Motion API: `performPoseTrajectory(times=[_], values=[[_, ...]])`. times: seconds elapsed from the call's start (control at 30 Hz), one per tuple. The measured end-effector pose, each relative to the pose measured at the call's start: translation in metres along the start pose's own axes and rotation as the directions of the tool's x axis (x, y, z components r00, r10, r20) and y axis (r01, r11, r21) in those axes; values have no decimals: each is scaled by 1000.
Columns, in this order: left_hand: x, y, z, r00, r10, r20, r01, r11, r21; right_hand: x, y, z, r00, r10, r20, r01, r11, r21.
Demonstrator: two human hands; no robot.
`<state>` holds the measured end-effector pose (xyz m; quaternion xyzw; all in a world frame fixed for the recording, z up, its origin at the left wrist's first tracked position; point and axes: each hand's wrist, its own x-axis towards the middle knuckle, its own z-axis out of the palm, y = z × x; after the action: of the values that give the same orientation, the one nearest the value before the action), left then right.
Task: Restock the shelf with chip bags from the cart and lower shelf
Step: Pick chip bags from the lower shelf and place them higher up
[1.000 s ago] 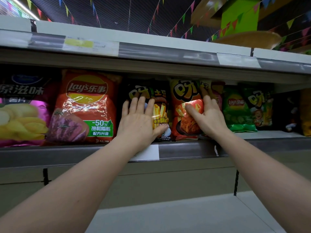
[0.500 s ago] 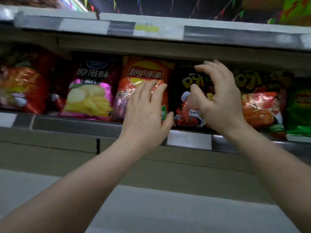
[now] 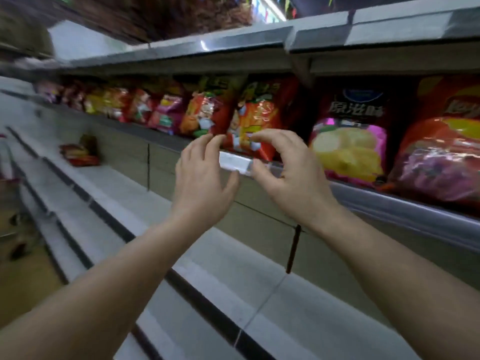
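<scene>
A row of chip bags stands on the upper shelf (image 3: pixel 405 206): an orange-red bag (image 3: pixel 255 126), a dark bag with pink and yellow chips (image 3: pixel 350 136) and a red Lay's bag (image 3: pixel 441 152). My left hand (image 3: pixel 202 175) and my right hand (image 3: pixel 288 170) hover side by side in front of the shelf edge, below the orange-red bag. Both hold nothing, with fingers loosely curled. A few loose chip bags (image 3: pixel 79 153) lie on the lower shelf (image 3: pixel 124 183) at the far left.
A white price tag (image 3: pixel 235 163) sits on the shelf rail between my hands. More bags (image 3: pixel 145 107) fill the shelf toward the left. Another shelf (image 3: pixel 233 45) hangs above. A cart part (image 3: pixel 7 162) shows at the left edge, blurred.
The view swung left along the aisle and tilted. Both hands came off the bags and drew back together in front of the rail, fingers now loosely curled.
</scene>
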<state>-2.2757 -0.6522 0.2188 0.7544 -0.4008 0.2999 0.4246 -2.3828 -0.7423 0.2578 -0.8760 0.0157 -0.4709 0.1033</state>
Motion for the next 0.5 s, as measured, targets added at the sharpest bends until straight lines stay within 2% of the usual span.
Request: performPoseTrajectory(times=[0.2,0.5], values=[[17,-122,-31,981,-191,46,181,970,160,44,-22,126,988,2,157,-22,992,126],[30,-271,-73,900,-435,39,407,868,286,94,-49,293,953,0,302,-75,969,236]])
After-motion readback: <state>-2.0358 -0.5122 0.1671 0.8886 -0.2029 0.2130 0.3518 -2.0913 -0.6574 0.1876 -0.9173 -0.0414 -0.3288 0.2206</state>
